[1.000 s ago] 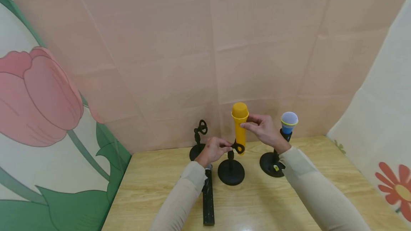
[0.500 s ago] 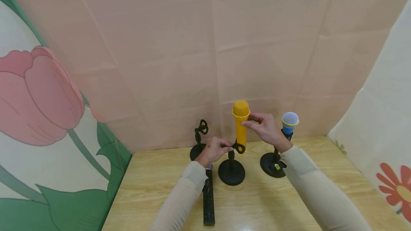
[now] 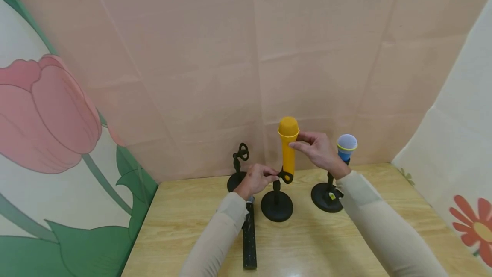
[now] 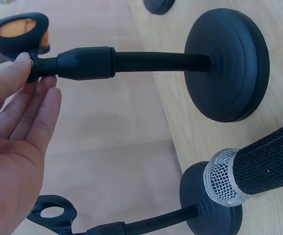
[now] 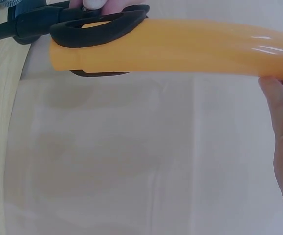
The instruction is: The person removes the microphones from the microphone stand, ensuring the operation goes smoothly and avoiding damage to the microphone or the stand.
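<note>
My right hand (image 3: 317,152) pinches a yellow microphone (image 3: 288,153) by its upper handle, fingers and thumb on either side. It stands nearly upright, its head on top. The lower end passes through the black clip (image 5: 102,34) of the middle microphone stand (image 3: 276,207), and a short piece sticks out beyond the clip in the right wrist view. With thumb and fingers my left hand (image 3: 253,181) grips the joint just under that clip (image 4: 38,68). The stand's round base rests on the table.
A black microphone (image 3: 249,238) with a silver mesh head lies on the wooden table (image 3: 184,225) below my left forearm. Behind my left hand is another stand (image 3: 236,178) with a bare clip. To the right, a blue microphone (image 3: 346,148) sits in a third stand (image 3: 326,198).
The yellow microphone and my right hand have risen slightly, the lower end staying within the clip. My left hand keeps its grip in the same place.
</note>
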A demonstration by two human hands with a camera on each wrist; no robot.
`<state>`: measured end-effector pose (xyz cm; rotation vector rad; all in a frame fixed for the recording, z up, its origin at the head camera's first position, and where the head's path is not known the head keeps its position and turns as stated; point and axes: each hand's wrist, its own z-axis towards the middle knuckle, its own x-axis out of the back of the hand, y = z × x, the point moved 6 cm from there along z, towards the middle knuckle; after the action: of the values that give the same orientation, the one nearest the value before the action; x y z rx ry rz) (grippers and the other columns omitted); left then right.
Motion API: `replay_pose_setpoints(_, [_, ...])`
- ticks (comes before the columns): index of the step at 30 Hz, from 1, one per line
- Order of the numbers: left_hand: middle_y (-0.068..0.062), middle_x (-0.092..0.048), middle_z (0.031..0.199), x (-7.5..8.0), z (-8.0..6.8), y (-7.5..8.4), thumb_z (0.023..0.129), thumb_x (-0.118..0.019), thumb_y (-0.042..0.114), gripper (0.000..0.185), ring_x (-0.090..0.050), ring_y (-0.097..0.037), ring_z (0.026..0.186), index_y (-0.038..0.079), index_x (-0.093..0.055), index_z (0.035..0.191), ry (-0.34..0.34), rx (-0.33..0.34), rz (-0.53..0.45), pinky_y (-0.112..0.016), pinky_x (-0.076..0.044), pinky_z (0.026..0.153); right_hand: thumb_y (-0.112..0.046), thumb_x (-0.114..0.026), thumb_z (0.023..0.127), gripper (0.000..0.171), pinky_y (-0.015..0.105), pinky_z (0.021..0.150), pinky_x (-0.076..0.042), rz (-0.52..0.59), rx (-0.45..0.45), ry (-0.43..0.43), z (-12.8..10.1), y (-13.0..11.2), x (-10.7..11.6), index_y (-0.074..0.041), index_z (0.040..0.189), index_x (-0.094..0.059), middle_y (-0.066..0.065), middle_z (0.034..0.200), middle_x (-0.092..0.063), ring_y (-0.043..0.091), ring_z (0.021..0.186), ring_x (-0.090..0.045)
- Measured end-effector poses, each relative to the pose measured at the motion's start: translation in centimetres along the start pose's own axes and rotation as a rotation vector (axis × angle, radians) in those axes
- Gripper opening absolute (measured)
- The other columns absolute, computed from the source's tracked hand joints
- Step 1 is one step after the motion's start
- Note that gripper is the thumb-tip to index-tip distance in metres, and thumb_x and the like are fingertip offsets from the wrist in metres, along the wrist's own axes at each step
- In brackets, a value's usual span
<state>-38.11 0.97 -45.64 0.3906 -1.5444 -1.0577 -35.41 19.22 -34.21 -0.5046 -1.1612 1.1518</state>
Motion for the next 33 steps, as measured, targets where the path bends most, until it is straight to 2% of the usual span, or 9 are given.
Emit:
replay_pose_setpoints(20, [0.006, -0.075, 0.100, 0.1, -0.1, 0.0, 0.091, -0.075, 0.019, 0.013, -0.067, -0.008, 0.091, 0.014, -0.081, 0.101, 0.015, -0.012, 0.008, -0.026, -0.056, 0.080, -0.015, -0.072, 0.094, 0.036, 0.025, 0.084, -0.055, 0.007, 0.071, 0.032, 0.8, -1.9, 1.0, 0.006, 0.123, -0.067, 0.020, 0.115, -0.070, 0.035, 0.106, -0.067])
replay_pose_setpoints(24, [0.006, -0.075, 0.101, 0.0, -0.1, 0.0, 0.091, -0.075, 0.019, 0.013, -0.066, -0.008, 0.092, 0.015, -0.081, 0.102, 0.015, -0.017, -0.001, -0.027, -0.056, 0.080, -0.015, -0.070, 0.095, 0.038, 0.026, 0.086, -0.055, 0.009, 0.069, 0.026, 0.6, -2.3, 1.1, 0.007, 0.125, -0.065, 0.021, 0.116, -0.070, 0.035, 0.108, -0.067])
replay_pose_setpoints(27, [0.007, -0.075, 0.102, 0.0, -0.1, 0.0, 0.091, -0.075, 0.020, 0.013, -0.066, -0.008, 0.094, 0.015, -0.081, 0.102, 0.015, -0.015, -0.005, -0.027, -0.056, 0.081, -0.016, -0.069, 0.096, 0.037, 0.024, 0.086, -0.054, 0.008, 0.070, 0.018, 0.6, -2.8, 1.3, 0.006, 0.126, -0.065, 0.021, 0.116, -0.070, 0.028, 0.106, -0.068])
replay_pose_setpoints(33, [0.007, -0.075, 0.102, 0.0, -0.2, 0.0, 0.091, -0.075, 0.019, 0.013, -0.066, -0.008, 0.094, 0.015, -0.081, 0.101, 0.015, -0.024, -0.012, -0.026, -0.056, 0.080, -0.009, -0.070, 0.094, 0.032, 0.019, 0.081, -0.054, 0.024, 0.138, 0.044, 0.7, -4.0, 2.1, 0.007, 0.122, -0.067, 0.022, 0.113, -0.070, 0.003, 0.095, -0.067])
